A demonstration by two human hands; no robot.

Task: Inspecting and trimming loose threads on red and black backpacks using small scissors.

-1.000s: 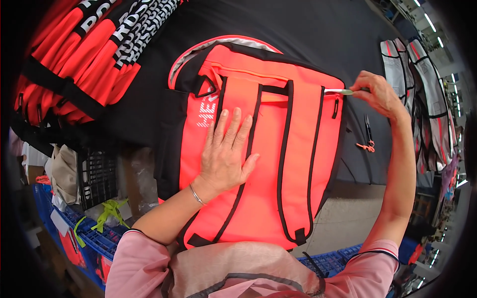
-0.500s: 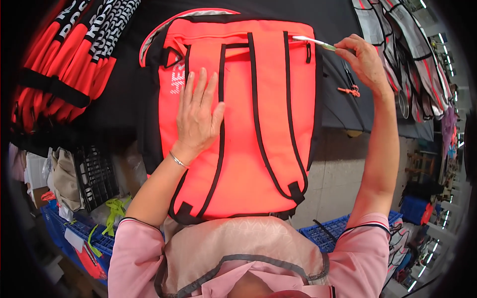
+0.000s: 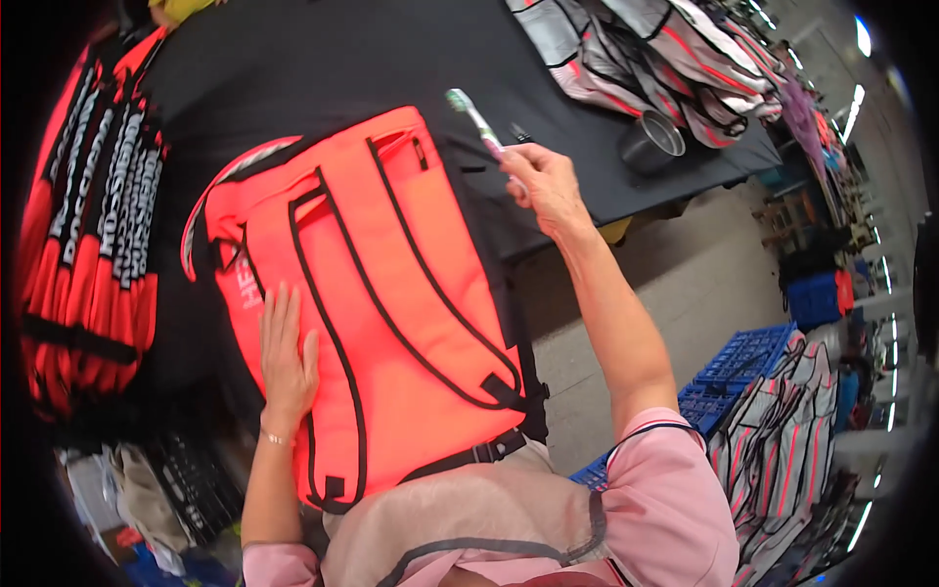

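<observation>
A bright coral-red backpack [image 3: 445,249] with black-edged shoulder straps lies strap side up on the black-covered table, its lower end close to my body. My left hand [image 3: 288,357] rests flat on its left side, fingers stretched out along the panel. In my right hand [image 3: 548,191] is a toothbrush [image 3: 475,122], gripped by its handle beyond the bag's upper right edge. Its bristle head points up and away, clear of the fabric. Part of the handle is hidden by my fingers.
Red bags with black-and-white lettered strips [image 3: 93,245] are stacked at the left. Grey bags with red trim [image 3: 675,73] lie at the far right, beside a dark cup [image 3: 652,143]. Blue crates [image 3: 729,377] and more grey bags [image 3: 782,440] stand lower right.
My right hand has lifted the toothbrush away from the bag's top right corner. The view has turned, so the backpack appears tilted and further left. My left hand has slid down the bag's left side.
</observation>
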